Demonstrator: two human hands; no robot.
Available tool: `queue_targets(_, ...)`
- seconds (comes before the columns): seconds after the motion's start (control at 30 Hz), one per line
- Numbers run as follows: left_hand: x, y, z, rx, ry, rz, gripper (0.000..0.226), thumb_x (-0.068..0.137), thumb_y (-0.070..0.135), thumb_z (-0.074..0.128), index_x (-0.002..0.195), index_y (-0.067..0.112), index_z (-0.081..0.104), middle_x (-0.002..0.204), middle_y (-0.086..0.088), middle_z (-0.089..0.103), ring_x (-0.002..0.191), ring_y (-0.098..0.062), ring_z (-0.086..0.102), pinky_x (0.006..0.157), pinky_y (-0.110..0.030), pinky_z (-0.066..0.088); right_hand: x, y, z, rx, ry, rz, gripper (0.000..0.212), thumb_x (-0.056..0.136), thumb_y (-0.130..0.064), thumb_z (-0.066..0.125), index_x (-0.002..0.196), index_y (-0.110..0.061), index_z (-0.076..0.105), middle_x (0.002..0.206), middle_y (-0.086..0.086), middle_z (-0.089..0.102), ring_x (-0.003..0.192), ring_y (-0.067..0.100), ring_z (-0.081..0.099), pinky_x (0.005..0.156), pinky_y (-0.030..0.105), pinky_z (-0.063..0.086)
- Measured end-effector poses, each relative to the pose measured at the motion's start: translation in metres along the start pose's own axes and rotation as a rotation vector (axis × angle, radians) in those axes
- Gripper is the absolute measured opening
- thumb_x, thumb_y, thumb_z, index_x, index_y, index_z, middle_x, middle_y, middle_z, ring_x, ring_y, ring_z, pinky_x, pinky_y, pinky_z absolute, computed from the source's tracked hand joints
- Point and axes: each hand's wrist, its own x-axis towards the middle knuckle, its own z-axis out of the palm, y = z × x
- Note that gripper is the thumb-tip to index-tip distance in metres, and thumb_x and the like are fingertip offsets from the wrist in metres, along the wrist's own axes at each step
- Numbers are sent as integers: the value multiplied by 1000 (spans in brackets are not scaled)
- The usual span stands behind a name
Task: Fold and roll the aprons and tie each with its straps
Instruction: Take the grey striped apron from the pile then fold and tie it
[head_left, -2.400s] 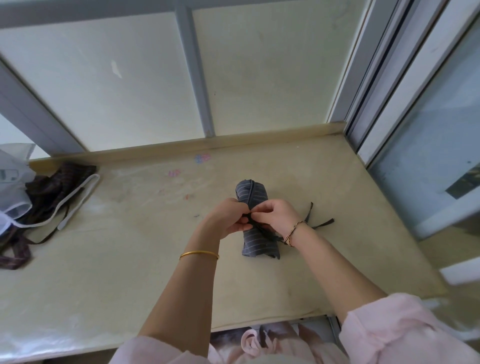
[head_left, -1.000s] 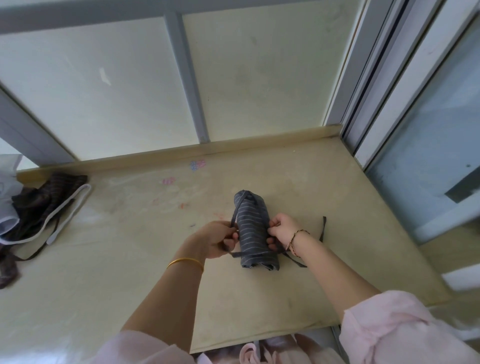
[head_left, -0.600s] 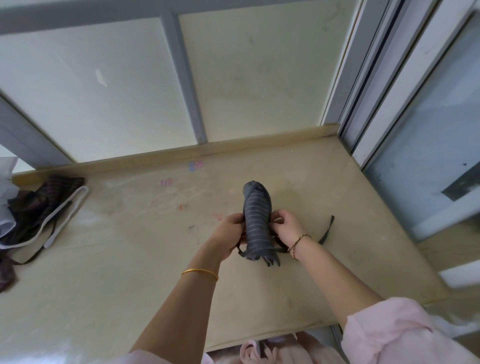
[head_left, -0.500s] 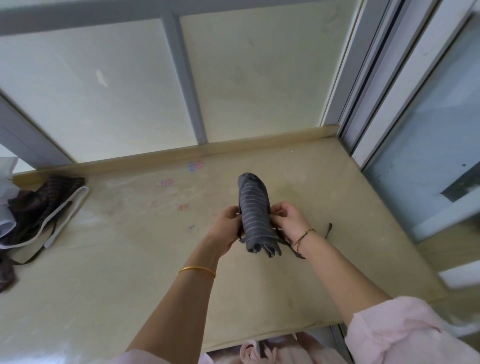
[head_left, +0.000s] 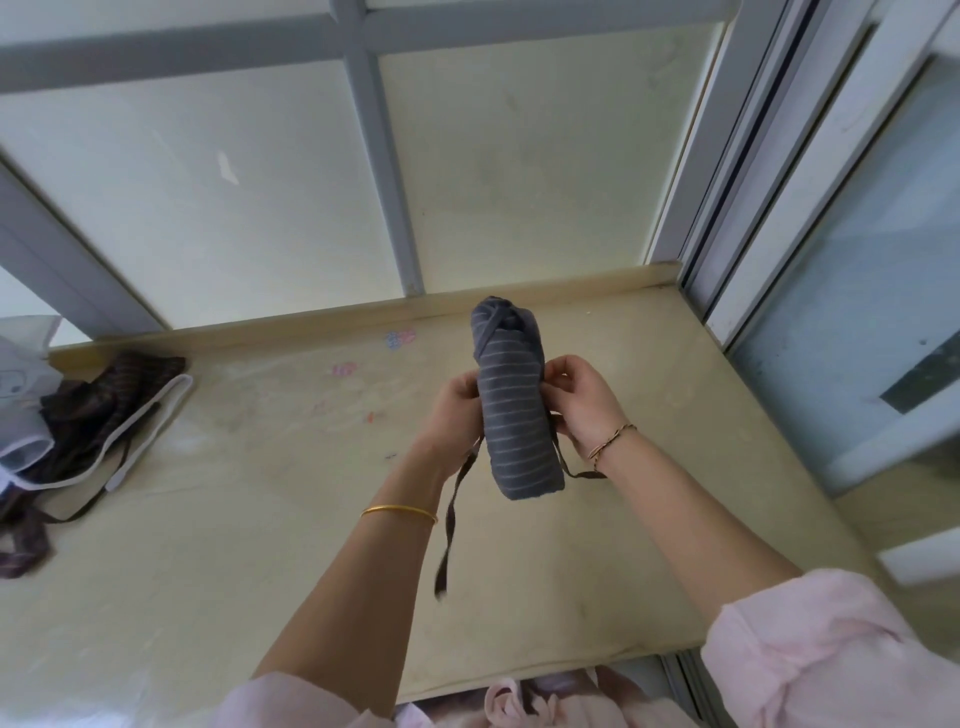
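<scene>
**Apron roll (head_left: 514, 415) held above table (head_left: 208, 545)**

Left hand (head_left: 454, 410) and right hand (head_left: 582, 405) gripped its sides at frame centre, the left's grip partly hidden behind it. A strap (head_left: 449, 519) dangled below. Brown aprons (head_left: 98, 410) lay cut off at left edge.

The left hand (head_left: 454, 410) grips the grey striped rolled cloth apron (head_left: 514, 426) from the side, and its fingers are hidden behind the roll. The right hand (head_left: 582, 405) pinches at the roll's other edge; whether thumb and forefinger hold cloth or strap cannot be told. The thin dark grey fabric strap (head_left: 452, 514) runs up out of sight under the left hand, and its hanging end is blurred. How the straps cross on the roll's far side is hidden. The heap of dark brown striped cloth (head_left: 98, 410) and the pale translucent bag (head_left: 21, 410) are cut off by the left edge. The loose pink sleeve (head_left: 810, 649) runs off the bottom edge. The small pink and blue marks (head_left: 400, 338) on the beige table (head_left: 208, 519) are too small to read.
</scene>
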Motion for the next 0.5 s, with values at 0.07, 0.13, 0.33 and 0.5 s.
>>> queue_targets(0.07, 1, 2, 2, 86, 34, 49, 17, 93, 2, 51, 80, 6, 61, 72, -2, 64, 61, -11, 61, 59, -21, 53, -1, 1, 2, 59, 43, 18, 15, 91, -5, 56, 84, -16, 50, 86, 5, 64, 82, 27, 60, 82, 52, 53)
queue_targets(0.13, 4, 1, 4, 150, 62, 84, 12, 92, 0, 54, 85, 6, 62, 80, -4, 64, 69, -14, 61, 64, -21, 53, -3, 1, 5, 99, 71, 26, 13, 90, -6, 57, 84, -16, 52, 83, 5, 65, 79, 27, 61, 80, 49, 53)
queue_targets(0.33, 8, -5, 4, 112, 138, 80, 12, 91, -1, 53, 101, 2, 58, 118, -24, 55, 90, -21, 58, 75, -24, 53, -8, 0, 10, 359, -7, 142, 10, 94, -4, 52, 85, -7, 50, 75, 7, 57, 59, 16, 56, 54, 26, 50)
queue_targets(0.5, 3, -6, 6, 149, 124, 78, 11, 92, 4, 55, 101, -1, 59, 92, -11, 64, 72, -14, 61, 66, -23, 52, -14, 3, 4, 529, -194, 217, 4, 96, -3, 47, 97, -7, 47, 78, 10, 58, 62, 20, 58, 58, 31, 52)
